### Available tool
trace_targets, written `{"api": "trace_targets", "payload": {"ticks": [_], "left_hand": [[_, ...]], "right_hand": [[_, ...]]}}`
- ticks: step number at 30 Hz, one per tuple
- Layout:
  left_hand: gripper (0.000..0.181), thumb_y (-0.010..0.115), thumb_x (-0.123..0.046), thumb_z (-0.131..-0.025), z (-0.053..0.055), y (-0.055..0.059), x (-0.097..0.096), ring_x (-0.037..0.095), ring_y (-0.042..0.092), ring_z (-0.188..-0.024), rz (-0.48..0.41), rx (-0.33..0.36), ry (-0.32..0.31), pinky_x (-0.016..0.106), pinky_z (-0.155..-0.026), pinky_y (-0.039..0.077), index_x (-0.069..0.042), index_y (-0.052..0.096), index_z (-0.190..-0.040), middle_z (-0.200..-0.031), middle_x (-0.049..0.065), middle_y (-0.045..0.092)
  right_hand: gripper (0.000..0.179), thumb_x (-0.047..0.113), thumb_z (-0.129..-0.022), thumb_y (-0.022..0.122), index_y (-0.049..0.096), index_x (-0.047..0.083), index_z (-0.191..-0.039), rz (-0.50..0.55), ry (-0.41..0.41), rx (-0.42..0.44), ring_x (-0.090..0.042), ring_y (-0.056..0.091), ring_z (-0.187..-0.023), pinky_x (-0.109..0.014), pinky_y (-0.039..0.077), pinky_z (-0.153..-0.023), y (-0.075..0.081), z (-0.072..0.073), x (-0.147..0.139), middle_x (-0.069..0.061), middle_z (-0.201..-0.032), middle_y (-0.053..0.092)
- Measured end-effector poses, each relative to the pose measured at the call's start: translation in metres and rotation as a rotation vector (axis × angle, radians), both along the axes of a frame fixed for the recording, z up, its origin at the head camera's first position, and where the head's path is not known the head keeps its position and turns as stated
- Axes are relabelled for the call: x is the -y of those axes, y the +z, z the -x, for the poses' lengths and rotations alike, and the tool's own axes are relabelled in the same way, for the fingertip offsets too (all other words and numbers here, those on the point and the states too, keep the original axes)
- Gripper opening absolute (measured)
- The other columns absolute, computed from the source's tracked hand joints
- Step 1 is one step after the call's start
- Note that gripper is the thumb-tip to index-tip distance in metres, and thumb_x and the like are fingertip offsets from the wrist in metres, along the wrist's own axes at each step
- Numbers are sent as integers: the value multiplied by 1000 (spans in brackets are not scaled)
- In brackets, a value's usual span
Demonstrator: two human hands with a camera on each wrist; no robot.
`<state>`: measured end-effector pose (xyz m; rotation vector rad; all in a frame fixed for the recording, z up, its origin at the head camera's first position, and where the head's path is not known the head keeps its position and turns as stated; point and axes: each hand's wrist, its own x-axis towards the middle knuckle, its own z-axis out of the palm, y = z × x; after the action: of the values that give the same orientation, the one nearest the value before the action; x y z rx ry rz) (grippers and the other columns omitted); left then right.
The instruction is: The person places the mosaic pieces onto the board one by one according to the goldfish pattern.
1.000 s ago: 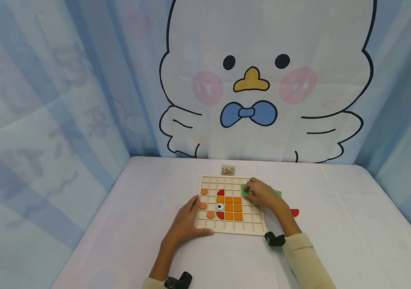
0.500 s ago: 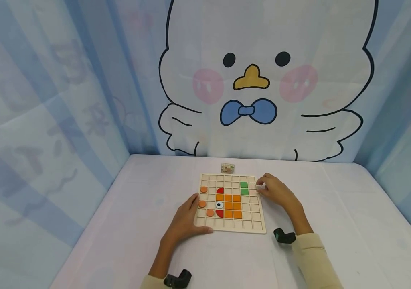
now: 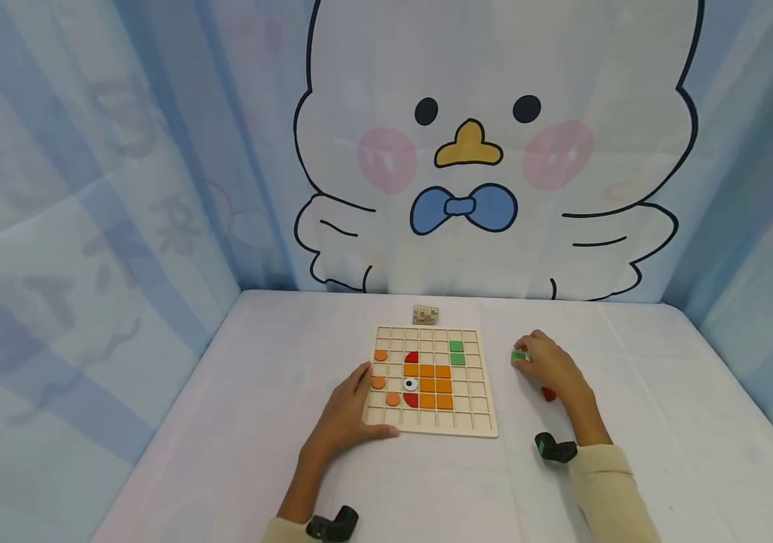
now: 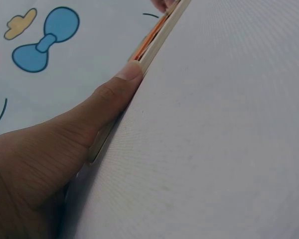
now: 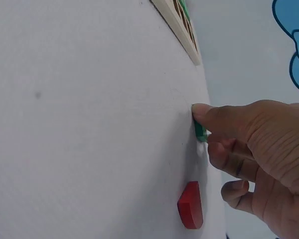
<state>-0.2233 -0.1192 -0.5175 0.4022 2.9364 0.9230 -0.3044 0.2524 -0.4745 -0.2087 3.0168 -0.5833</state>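
A pale wooden grid board point(image 3: 454, 433) lies on the table with orange square tiles point(image 3: 443, 385), red rounded pieces point(image 3: 410, 401), an eye disc point(image 3: 410, 384), orange discs point(image 3: 392, 399) and two green tiles point(image 3: 456, 346) in its cells. My left hand point(image 3: 342, 411) steadies the board's near left corner, thumb along the front edge and fingers at the left side. Right of the board, my right hand point(image 3: 554, 369) pinches a green tile point(image 5: 200, 130) between thumb and fingertips, close over the table. A red curved piece point(image 5: 190, 206) lies just below that hand.
Behind the board sits a small patterned block or card point(image 3: 424, 314). A curtain printed with a cartoon bird point(image 3: 470, 256) hangs along the table's back edge. Black cameras are strapped at both wrists, such as the right wrist camera point(image 3: 555, 448).
My right hand has left the board's green tiles and moved right, where it now pinches another green tile. Two green tiles are now uncovered on the board. The left hand stays put.
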Motion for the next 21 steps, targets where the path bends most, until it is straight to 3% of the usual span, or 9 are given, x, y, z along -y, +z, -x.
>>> {"api": "trace_targets", "payload": {"ticks": [6,21], "left_hand": [[123,77,-69,-65,0,0,0,29,31,-145,-8,-2,2,49,-116,33,-8,22,-156,-162,9,20],[122,77,-69,-66,-1,-1,0,30,30,-145,0,7,4,50,-117,32,-9,21,-156,-163,8,19]], "right_hand": [[29,18,-90,71,66,-3,-110,30,3,2,-31,60,-96,-52,52,-91,-3,0,-8,-21,-112,60],[24,18,-89,72,68,0,-104,47,155,-133,-20,57,-83,-41,53,-76,-4,-2,-2,-11,-103,60]]}}
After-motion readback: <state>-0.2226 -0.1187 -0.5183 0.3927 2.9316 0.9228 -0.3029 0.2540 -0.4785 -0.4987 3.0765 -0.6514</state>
